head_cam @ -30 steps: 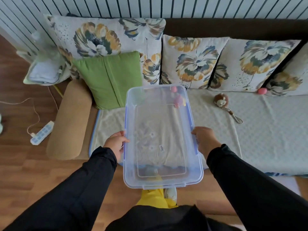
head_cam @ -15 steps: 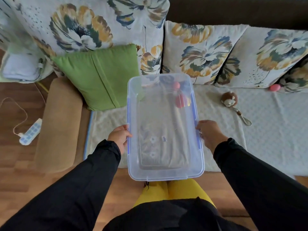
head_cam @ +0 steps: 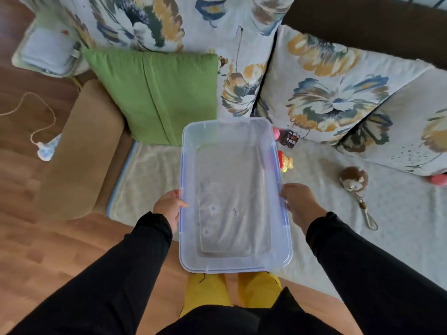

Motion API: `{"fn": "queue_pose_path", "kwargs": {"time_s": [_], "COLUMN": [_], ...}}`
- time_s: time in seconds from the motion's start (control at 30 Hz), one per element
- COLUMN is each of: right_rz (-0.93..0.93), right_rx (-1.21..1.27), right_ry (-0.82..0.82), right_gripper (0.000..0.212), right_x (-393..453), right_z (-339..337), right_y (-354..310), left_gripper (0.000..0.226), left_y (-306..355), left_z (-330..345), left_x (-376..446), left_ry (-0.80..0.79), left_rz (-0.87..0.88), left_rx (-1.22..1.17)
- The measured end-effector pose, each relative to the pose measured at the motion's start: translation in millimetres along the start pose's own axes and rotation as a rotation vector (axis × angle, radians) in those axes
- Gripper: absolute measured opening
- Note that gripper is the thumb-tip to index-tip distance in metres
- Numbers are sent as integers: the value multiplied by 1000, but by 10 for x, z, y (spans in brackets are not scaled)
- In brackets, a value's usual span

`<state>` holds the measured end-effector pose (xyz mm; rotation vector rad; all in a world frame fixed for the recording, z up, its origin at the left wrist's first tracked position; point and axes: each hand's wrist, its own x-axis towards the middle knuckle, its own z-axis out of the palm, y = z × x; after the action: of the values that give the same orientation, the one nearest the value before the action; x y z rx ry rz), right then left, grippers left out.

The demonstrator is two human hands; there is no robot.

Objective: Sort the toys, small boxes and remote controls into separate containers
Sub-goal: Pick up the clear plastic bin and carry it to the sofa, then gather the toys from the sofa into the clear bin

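A clear rectangular plastic storage bin with a blue-trimmed rim [head_cam: 234,197] sits at the centre of the frame, held over the front edge of the pale quilted sofa seat cover [head_cam: 399,213], with nothing visible inside it. The left hand [head_cam: 169,207] grips the bin's left long rim, thumb hooked over the edge and fingers curled beneath. The right hand [head_cam: 296,201] clasps the right long rim opposite; its fingers wrap under the rim, mostly hidden. Both black-sleeved arms reach forward and slightly inward, wrists about level.

The risk, as I judge it, is in setting the bin down. Its far right corner is just beside a red-and-yellow plastic toy figure [head_cam: 286,162], a pink ball [head_cam: 276,133] and a small dark patterned box [head_cam: 289,139]; lowering it here could trap or knock them. Part of the bin overhangs the sofa's front edge, so releasing early could tip it onto the wooden floor [head_cam: 48,250].

A brown plush lion toy with a cord loop [head_cam: 353,182] lies well apart at the right, and another pink toy [head_cam: 439,180] peeks in at the right edge. A green square cushion [head_cam: 157,97] leans above the bin.
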<state>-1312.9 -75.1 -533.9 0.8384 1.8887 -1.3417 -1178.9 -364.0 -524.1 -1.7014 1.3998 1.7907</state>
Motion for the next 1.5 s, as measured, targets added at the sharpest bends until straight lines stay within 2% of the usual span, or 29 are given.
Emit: {"fn": "queue_pose_path", "kwargs": {"time_s": [0.23, 0.4, 0.7, 0.83, 0.93, 1.0, 1.1, 1.2, 1.3, 1.4, 1.5], "right_rz": [-67, 57, 96, 60, 34, 1, -131, -347, -532, -584, -588], "right_rx": [-197, -95, -47, -84, -135, -185, -349, -540, -751, -943, -1081], "right_ry": [-82, -47, -26, -19, -4, 5, 42, 172, 254, 169, 37], "right_gripper": [21, 24, 28, 23, 17, 12, 4, 21, 45, 70, 83], "right_x": [561, 937, 1392, 1518, 1566, 1583, 1575, 1556, 1606, 1729, 1887], "right_z": [-115, 13, 303, 346, 361, 358, 372, 386, 369, 333, 336], "right_y": [-144, 54, 475, 520, 500, 487, 436, 321, 122, -96, -210], "left_gripper": [60, 64, 57, 38, 20, 34, 40, 43, 43, 40, 40], "left_y": [-263, -371, -630, -783, -767, -728, -686, -683, -682, -700, -752], "left_z": [428, 535, 567, 665, 762, 844, 933, 915, 841, 802, 817], "left_x": [323, 671, 1252, 1420, 1503, 1523, 1504, 1479, 1484, 1506, 1532], "left_ry": [85, 123, 184, 253, 329, 398, 468, 418, 354, 346, 349], "left_rz": [-24, -64, -92, -78, -18, -5, -16, 16, 58, 102, 109], "left_rx": [2, -29, -54, -69, 54, 144, 137, 152, 345, 402, 351]}}
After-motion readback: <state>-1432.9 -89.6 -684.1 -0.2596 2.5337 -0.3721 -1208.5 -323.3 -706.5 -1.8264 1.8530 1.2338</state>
